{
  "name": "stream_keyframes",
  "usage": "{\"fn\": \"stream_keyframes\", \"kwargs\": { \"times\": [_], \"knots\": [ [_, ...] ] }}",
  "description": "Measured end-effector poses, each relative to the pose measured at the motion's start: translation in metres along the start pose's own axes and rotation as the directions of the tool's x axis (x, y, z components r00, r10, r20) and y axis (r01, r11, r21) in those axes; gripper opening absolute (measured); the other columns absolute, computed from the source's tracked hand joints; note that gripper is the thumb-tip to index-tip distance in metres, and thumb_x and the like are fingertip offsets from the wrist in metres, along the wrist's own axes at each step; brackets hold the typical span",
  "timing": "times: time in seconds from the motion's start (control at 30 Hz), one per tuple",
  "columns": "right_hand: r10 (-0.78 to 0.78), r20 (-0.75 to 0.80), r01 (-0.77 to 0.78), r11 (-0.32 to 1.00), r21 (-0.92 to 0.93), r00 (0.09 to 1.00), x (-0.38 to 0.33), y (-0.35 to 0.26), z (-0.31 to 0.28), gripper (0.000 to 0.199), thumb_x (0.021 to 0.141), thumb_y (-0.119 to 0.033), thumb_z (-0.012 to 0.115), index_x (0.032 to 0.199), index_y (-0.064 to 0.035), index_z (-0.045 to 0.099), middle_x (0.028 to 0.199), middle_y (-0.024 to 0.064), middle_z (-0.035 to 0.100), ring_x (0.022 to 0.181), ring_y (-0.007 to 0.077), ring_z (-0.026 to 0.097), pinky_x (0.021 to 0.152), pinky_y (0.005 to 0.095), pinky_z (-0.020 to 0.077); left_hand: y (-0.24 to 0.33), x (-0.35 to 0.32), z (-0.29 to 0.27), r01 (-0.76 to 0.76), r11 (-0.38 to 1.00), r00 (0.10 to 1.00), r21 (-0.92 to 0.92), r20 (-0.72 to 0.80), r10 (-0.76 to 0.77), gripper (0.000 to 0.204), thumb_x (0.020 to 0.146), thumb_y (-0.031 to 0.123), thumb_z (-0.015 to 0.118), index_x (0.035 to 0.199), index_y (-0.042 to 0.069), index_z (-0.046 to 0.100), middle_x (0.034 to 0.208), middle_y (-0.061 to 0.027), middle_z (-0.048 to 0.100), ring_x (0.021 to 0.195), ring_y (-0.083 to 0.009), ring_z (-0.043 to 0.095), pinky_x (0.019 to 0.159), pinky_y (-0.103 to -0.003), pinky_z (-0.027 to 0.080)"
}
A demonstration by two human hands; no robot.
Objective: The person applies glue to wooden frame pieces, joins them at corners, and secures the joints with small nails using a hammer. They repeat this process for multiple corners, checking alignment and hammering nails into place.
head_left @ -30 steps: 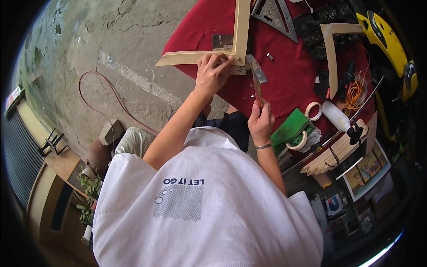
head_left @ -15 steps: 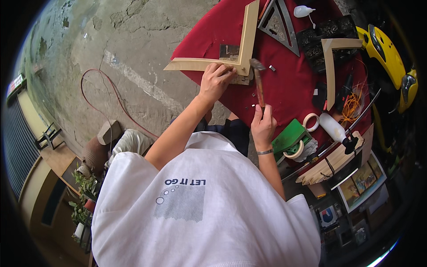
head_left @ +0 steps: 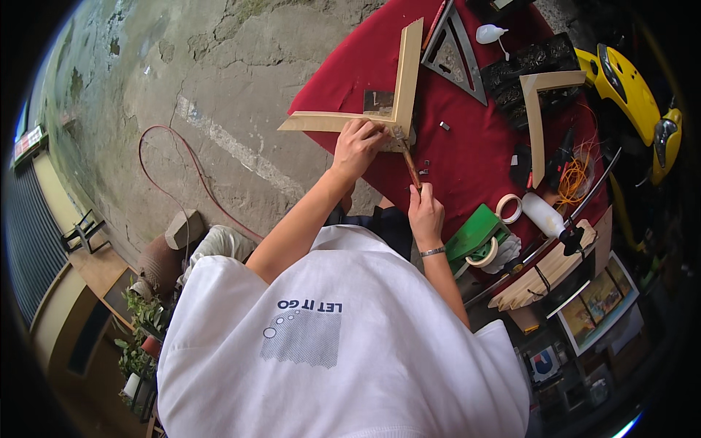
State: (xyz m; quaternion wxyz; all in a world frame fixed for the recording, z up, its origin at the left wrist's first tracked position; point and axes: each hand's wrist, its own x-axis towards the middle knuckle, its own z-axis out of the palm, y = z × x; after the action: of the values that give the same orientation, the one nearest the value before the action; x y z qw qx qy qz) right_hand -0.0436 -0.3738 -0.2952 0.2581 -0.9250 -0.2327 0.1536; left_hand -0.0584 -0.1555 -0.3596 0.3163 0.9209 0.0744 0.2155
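Two light wooden strips meet in an L-shaped frame corner (head_left: 406,80) on the red cloth. My left hand (head_left: 359,148) is closed on it near the joint, fingers bent over the wood. Whether a small piece is pinched there is hidden. My right hand (head_left: 426,219) grips the handle of a hammer (head_left: 412,168), whose head is down at the joint. Beneath the corner lies a worn dark plate or block (head_left: 378,102), partly covered by the wood. Small shiny metal pieces (head_left: 445,125) lie on the cloth to the right of the hammer.
On the red-covered table (head_left: 467,168) lie a metal triangle square (head_left: 478,86), a white squeeze bottle (head_left: 491,33), a second wooden corner (head_left: 534,124), a tape roll (head_left: 509,208), a green holder (head_left: 471,232), a white bottle (head_left: 542,213) and orange wire (head_left: 573,182). A red hose (head_left: 144,150) loops over the concrete floor.
The hammer has swung down and left, from raised beside the corner to its head at the joint. My right hand lowered slightly; my left hand keeps its place on the wood. The whole view shifted slightly.
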Motion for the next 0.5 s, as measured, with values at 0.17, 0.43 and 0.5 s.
{"fn": "stream_keyframes", "kwargs": {
  "times": [0.17,0.43,0.5],
  "knots": [
    [-0.082,-0.270,0.122,0.983,0.134,0.959,0.005,-0.013,-0.008,0.021,0.103,-0.020,0.059,0.095,-0.0024,0.052,0.068,0.0192,0.061,0.061,0.0402,0.065,0.047,0.0482,0.0462,-0.001,-0.001,-0.001,-0.023,0.999,1.000,0.049,0.022,0.022,0.019,0.080,0.014,0.076,0.099,0.014,0.077,0.102,0.0000,0.070,0.095,-0.0233,0.063,0.084,-0.039,0.051],
    [0.187,-0.262,-0.157,0.979,0.131,0.947,-0.005,-0.001,-0.007,0.028,0.106,-0.026,0.053,0.092,-0.0015,0.052,0.072,0.0237,0.061,0.067,0.0456,0.064,0.054,0.0514,0.0449,0.005,0.004,-0.008,0.008,0.999,0.998,0.047,0.070,-0.011,0.018,0.081,0.015,0.075,0.099,0.013,0.076,0.095,-0.0018,0.067,0.094,-0.0253,0.063,0.083,-0.040,0.051],
    [0.253,-0.347,-0.197,0.962,0.190,0.903,-0.013,0.011,-0.003,0.026,0.106,-0.025,0.052,0.102,0.0003,0.054,0.085,0.0236,0.065,0.079,0.0472,0.064,0.064,0.0525,0.0474,0.004,0.008,-0.011,0.014,0.997,0.985,0.082,0.170,-0.028,0.034,0.081,0.015,0.075,0.115,0.020,0.073,0.102,-0.0034,0.064,0.098,-0.0250,0.061,0.084,-0.040,0.050]
  ]
}}
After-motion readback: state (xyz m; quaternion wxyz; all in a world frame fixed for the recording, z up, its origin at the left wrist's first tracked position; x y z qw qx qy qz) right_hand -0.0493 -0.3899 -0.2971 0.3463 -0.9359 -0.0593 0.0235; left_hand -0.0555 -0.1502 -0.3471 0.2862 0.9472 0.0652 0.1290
